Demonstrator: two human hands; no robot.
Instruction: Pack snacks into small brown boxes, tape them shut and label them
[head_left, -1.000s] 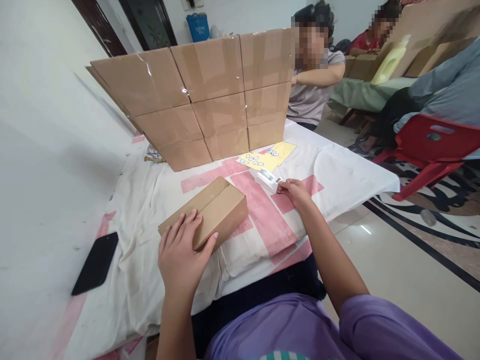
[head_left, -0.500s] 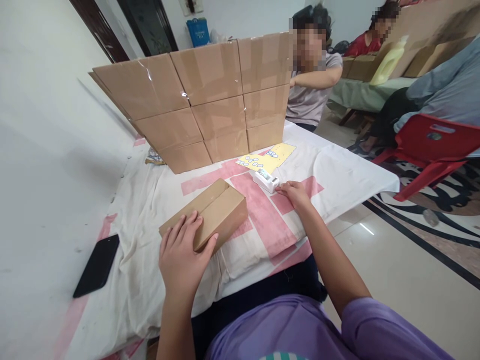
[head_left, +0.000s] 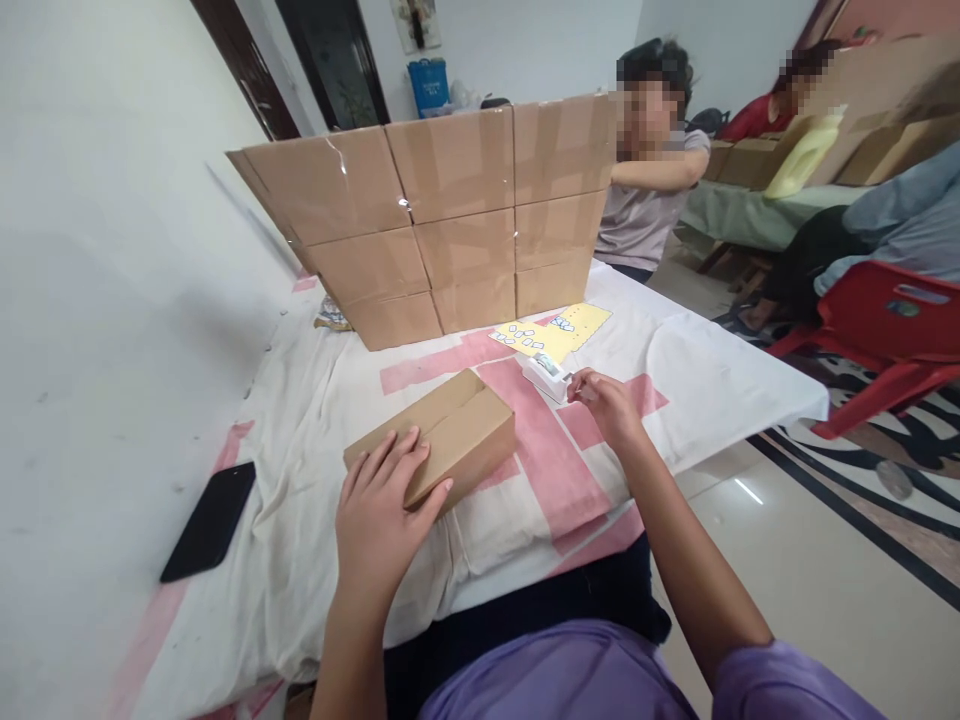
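Note:
A closed cardboard box (head_left: 469,410) lies on the cloth-covered table in front of me. My left hand (head_left: 386,490) rests on its left end, fingers spread over the top and thumb along the near side. To the right of the box stands a small white tape dispenser (head_left: 546,378). My right hand (head_left: 606,402) is at the dispenser's right end, thumb and fingers pinched together. A bit of clear tape (head_left: 586,393) seems to show between those fingers, though it is very small.
Taped cardboard boxes (head_left: 450,220) form a wall at the table's back. A yellow sheet (head_left: 577,330) with white labels lies before them. A black phone (head_left: 210,520) is at left. Another person (head_left: 645,220) sits beyond; a red chair (head_left: 892,320) stands right.
The view has shifted, so everything sits a little further right and lower. My right fingers have drawn slightly away from the dispenser's end. My left hand stays on the box.

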